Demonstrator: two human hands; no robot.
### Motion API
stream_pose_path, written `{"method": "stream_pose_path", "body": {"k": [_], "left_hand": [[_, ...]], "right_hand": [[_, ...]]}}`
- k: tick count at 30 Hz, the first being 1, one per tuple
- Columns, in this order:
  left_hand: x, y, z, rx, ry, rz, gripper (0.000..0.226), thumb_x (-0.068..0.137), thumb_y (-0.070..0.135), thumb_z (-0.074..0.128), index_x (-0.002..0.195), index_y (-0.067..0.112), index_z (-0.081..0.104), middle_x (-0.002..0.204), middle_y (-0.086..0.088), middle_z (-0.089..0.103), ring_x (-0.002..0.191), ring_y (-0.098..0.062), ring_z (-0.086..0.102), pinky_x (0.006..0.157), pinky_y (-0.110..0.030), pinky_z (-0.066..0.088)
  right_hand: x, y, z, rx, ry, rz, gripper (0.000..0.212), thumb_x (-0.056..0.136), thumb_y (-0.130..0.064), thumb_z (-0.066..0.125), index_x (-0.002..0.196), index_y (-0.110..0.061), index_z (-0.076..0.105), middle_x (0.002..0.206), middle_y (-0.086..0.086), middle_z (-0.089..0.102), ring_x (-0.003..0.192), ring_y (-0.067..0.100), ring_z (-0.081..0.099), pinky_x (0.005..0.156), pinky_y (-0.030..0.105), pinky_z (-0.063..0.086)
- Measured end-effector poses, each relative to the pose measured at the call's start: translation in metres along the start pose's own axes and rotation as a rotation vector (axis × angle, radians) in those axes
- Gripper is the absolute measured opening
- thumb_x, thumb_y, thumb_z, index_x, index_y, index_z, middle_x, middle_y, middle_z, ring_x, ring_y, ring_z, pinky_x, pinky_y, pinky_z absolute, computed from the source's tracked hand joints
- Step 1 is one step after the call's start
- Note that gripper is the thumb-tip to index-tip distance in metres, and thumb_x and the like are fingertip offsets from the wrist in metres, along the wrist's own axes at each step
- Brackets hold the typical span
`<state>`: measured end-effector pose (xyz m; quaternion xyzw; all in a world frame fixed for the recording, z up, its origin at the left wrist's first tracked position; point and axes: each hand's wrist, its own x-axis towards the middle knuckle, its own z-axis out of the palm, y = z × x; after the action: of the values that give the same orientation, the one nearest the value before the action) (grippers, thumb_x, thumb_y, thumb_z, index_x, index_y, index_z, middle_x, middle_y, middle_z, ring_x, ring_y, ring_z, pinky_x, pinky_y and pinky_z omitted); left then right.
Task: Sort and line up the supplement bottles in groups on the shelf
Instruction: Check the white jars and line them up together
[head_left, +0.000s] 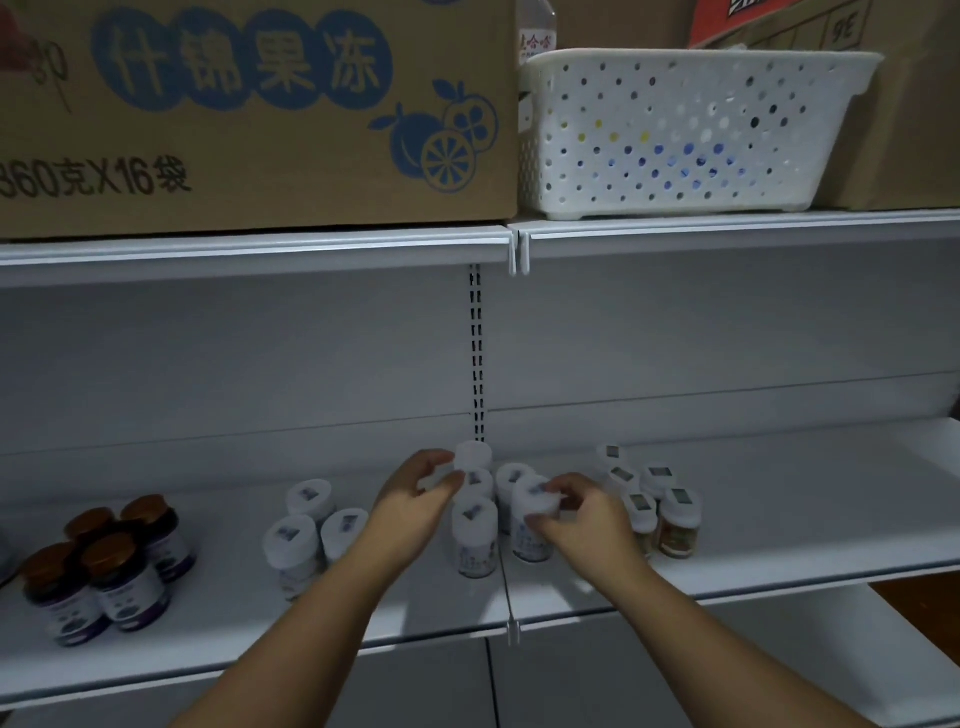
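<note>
On the white shelf (779, 519) stand groups of supplement bottles. Several brown-capped bottles with purple labels (124, 582) cluster at the left. Three white-capped bottles (306, 525) sit left of centre. A short row of white-capped bottles (474, 535) runs back from the middle. My left hand (415, 499) has its fingers curled round a white cap in that row. My right hand (576, 512) grips the cap of a white bottle (532, 519) just right of the row. Several white-capped bottles with orange contents (675, 525) stand to the right.
Above, the upper shelf (727, 231) carries a large cardboard box (260, 114) with blue print and a white perforated basket (670, 130). A slotted upright (476, 353) runs down the back panel. A lower shelf (779, 649) shows below right.
</note>
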<state>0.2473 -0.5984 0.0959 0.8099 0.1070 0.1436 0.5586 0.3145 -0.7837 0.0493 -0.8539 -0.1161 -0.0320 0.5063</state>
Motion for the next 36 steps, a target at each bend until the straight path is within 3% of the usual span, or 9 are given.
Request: {"method": "stream_pose_path", "body": {"k": [10, 14, 16, 21, 26, 30, 33, 36], "left_hand": [[-0.001, -0.018, -0.004, -0.017, -0.028, -0.050, 0.021, 0.091, 0.020, 0.057, 0.112, 0.023, 0.059, 0.118, 0.003, 0.057, 0.115, -0.012, 0.049, 0.088, -0.024, 0.036], [0.001, -0.024, -0.009, -0.045, 0.017, -0.069, 0.021, 0.091, 0.020, 0.058, 0.112, 0.024, 0.059, 0.118, 0.004, 0.056, 0.112, -0.009, 0.048, 0.088, -0.024, 0.035], [0.000, -0.025, -0.012, -0.048, 0.029, -0.074, 0.021, 0.091, 0.019, 0.058, 0.112, 0.024, 0.059, 0.117, 0.005, 0.057, 0.111, -0.009, 0.049, 0.088, -0.024, 0.035], [-0.001, -0.028, -0.022, -0.110, 0.037, -0.107, 0.019, 0.090, 0.017, 0.058, 0.107, 0.026, 0.060, 0.112, 0.008, 0.060, 0.107, -0.010, 0.053, 0.086, -0.024, 0.036], [-0.001, -0.029, -0.031, -0.168, 0.059, -0.128, 0.015, 0.089, 0.014, 0.058, 0.097, 0.025, 0.063, 0.101, 0.009, 0.064, 0.094, 0.000, 0.056, 0.073, -0.022, 0.040], [-0.001, -0.028, -0.038, -0.191, 0.028, -0.072, 0.016, 0.089, 0.009, 0.058, 0.098, 0.020, 0.065, 0.105, 0.005, 0.067, 0.099, -0.004, 0.059, 0.076, -0.008, 0.043], [-0.002, -0.018, -0.044, -0.218, 0.079, 0.006, 0.018, 0.090, 0.005, 0.056, 0.101, 0.013, 0.066, 0.103, 0.004, 0.068, 0.097, -0.002, 0.059, 0.073, -0.002, 0.044], [0.002, -0.003, -0.052, -0.364, 0.215, 0.025, 0.017, 0.089, -0.001, 0.055, 0.099, 0.004, 0.068, 0.096, -0.001, 0.068, 0.091, -0.011, 0.060, 0.070, -0.012, 0.047]], "right_hand": [[0.009, 0.026, 0.012, -0.288, -0.054, -0.173, 0.036, 0.069, -0.033, 0.078, 0.097, -0.015, 0.065, 0.101, -0.002, 0.058, 0.092, 0.020, 0.061, 0.075, 0.025, 0.047], [0.027, -0.003, 0.006, -0.344, 0.062, -0.326, 0.029, 0.077, -0.038, 0.065, 0.092, -0.014, 0.068, 0.094, 0.004, 0.060, 0.091, 0.023, 0.057, 0.073, 0.027, 0.042], [0.047, -0.026, 0.013, -0.419, -0.070, -0.283, 0.023, 0.086, -0.034, 0.059, 0.100, -0.017, 0.065, 0.101, 0.002, 0.060, 0.101, 0.021, 0.053, 0.073, 0.023, 0.036], [0.079, -0.057, 0.049, -0.637, -0.250, -0.263, 0.034, 0.088, -0.041, 0.054, 0.112, -0.017, 0.062, 0.117, 0.004, 0.063, 0.111, 0.024, 0.053, 0.085, 0.028, 0.042], [0.083, -0.057, 0.072, -0.952, -0.289, -0.263, 0.042, 0.079, -0.059, 0.054, 0.091, -0.019, 0.057, 0.103, 0.005, 0.065, 0.100, 0.026, 0.057, 0.076, 0.031, 0.033], [0.085, -0.059, 0.076, -0.926, -0.325, -0.241, 0.028, 0.073, -0.044, 0.061, 0.092, -0.024, 0.052, 0.104, 0.002, 0.064, 0.101, 0.024, 0.057, 0.079, 0.031, 0.032], [0.083, -0.074, 0.069, -0.872, -0.266, -0.297, 0.033, 0.074, -0.044, 0.063, 0.098, -0.022, 0.057, 0.103, 0.001, 0.065, 0.099, 0.024, 0.057, 0.079, 0.029, 0.035], [0.078, -0.101, 0.037, -0.505, -0.190, -0.237, 0.032, 0.076, -0.048, 0.066, 0.095, -0.024, 0.058, 0.094, -0.003, 0.061, 0.090, 0.019, 0.057, 0.070, 0.025, 0.040]]}}
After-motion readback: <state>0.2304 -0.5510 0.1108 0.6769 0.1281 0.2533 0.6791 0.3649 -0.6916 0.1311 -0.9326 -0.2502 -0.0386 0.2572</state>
